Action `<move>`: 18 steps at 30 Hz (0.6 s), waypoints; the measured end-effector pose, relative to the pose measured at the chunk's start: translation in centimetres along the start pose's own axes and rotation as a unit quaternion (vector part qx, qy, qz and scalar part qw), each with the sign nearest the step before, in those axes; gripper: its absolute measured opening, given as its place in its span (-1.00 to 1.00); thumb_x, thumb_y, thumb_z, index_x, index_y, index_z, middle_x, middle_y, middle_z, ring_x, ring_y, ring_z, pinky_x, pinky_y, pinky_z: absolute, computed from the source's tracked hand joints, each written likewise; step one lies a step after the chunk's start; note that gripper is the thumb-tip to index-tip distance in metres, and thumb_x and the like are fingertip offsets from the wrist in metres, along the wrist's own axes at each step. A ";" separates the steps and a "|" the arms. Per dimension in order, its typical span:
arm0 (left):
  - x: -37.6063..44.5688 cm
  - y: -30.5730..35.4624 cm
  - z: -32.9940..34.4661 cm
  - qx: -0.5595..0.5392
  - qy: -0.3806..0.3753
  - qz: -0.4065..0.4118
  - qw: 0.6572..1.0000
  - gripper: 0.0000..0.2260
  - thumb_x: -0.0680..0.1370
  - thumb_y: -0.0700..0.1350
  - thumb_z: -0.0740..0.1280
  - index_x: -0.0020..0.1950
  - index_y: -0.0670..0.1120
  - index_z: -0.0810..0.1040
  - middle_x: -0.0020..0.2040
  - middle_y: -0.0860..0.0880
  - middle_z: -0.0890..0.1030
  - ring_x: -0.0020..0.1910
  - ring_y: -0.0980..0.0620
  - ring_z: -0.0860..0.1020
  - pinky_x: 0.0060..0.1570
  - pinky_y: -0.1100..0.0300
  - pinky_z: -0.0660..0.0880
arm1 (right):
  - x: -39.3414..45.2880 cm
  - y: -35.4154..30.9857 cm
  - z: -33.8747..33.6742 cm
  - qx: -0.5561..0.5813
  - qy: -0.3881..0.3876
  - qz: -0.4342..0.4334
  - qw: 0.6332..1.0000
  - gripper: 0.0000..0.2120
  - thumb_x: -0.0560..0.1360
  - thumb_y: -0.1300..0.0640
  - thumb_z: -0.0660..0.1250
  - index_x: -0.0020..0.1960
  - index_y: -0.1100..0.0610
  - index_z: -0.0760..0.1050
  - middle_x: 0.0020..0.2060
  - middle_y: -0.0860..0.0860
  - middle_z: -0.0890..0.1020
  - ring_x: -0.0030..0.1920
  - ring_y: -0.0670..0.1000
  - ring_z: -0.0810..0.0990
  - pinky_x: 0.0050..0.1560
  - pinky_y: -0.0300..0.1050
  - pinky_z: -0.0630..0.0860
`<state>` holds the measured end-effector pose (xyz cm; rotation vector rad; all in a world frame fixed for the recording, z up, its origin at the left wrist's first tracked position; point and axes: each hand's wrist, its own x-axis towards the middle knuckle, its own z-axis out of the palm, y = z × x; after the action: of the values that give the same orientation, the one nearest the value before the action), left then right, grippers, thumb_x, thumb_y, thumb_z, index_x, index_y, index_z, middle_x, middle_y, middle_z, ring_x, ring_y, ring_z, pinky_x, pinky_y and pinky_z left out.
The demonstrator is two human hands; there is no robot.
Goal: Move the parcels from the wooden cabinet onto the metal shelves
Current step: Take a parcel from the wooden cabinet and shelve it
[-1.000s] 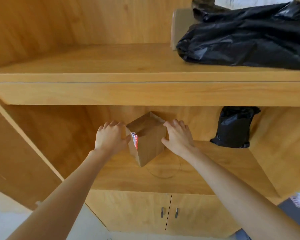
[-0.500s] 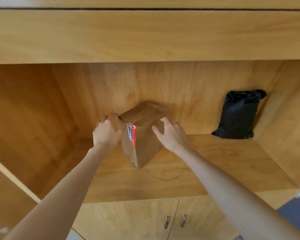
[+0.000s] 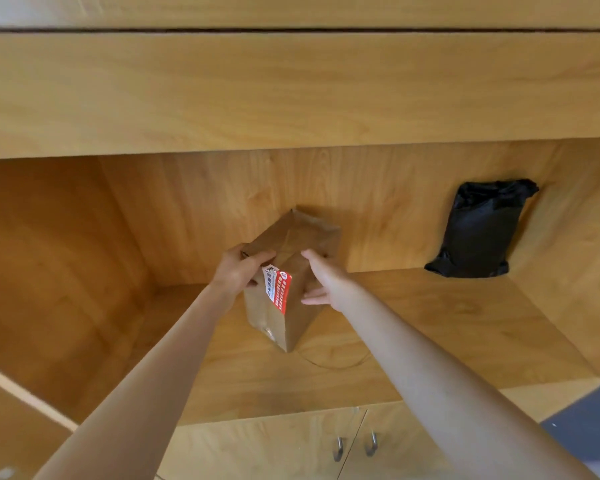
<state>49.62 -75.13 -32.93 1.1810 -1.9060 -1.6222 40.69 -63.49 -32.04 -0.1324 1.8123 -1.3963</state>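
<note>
My left hand (image 3: pixel 238 273) grips the top left edge of the brown box (image 3: pixel 291 282), fingers curled over it, while my right hand (image 3: pixel 323 282) presses flat against its right side. The box stands on the cabinet shelf (image 3: pixel 447 323), with a black bag (image 3: pixel 478 230) leaning against the back wall, well to the right.

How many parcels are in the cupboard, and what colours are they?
Brown parcels: 1, the brown cardboard box, held between the left hand and the right hand.
Black parcels: 1, the black plastic bag, leaning against the back wall on the right.
Total: 2 parcels on this shelf.
</note>
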 end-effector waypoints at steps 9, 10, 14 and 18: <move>-6.2 3.6 0.6 0.143 0.000 0.092 0.985 -0.84 0.52 -0.03 0.37 0.02 -0.07 0.52 -0.17 -0.01 0.60 -0.13 -0.03 0.59 -0.22 0.17 0.49 | -7.4 -2.7 -1.4 0.019 0.004 0.062 0.998 -0.43 0.54 -0.12 0.28 0.44 0.09 0.23 0.34 0.20 0.41 0.13 0.15 0.54 0.18 0.06 0.53; -7.3 4.0 0.6 0.161 -0.005 0.110 0.981 -0.82 0.52 -0.02 0.37 0.05 -0.06 0.51 -0.15 -0.03 0.61 -0.11 -0.05 0.61 -0.20 0.14 0.51 | -8.5 -3.0 -1.6 0.021 0.006 0.067 0.998 -0.40 0.52 -0.14 0.31 0.44 0.09 0.23 0.33 0.17 0.41 0.07 0.12 0.52 0.17 0.06 0.53; -11.7 5.6 1.1 0.229 -0.015 0.189 0.955 -0.70 0.54 0.00 0.33 0.23 -0.07 0.50 -0.09 -0.07 0.63 -0.09 -0.09 0.60 -0.13 0.08 0.53 | -12.0 -3.7 -2.5 0.061 0.042 0.084 0.994 -0.29 0.35 -0.18 0.47 0.35 0.07 0.27 0.00 0.07 0.52 -0.14 0.06 0.56 -0.02 0.06 0.55; -15.7 6.4 2.7 0.273 0.004 0.244 0.931 -0.64 0.56 0.00 0.28 0.33 -0.05 0.45 0.03 -0.07 0.62 0.00 -0.10 0.57 -0.08 0.06 0.51 | -14.9 -3.5 -3.8 0.070 0.061 0.066 0.993 -0.24 0.30 -0.17 0.50 0.35 0.03 0.25 0.07 0.09 0.53 -0.05 0.11 0.59 0.02 0.09 0.56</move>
<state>54.43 -61.28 -24.01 0.7771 -2.4816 -0.8493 46.64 -53.99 -20.92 0.1470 1.7805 -1.4585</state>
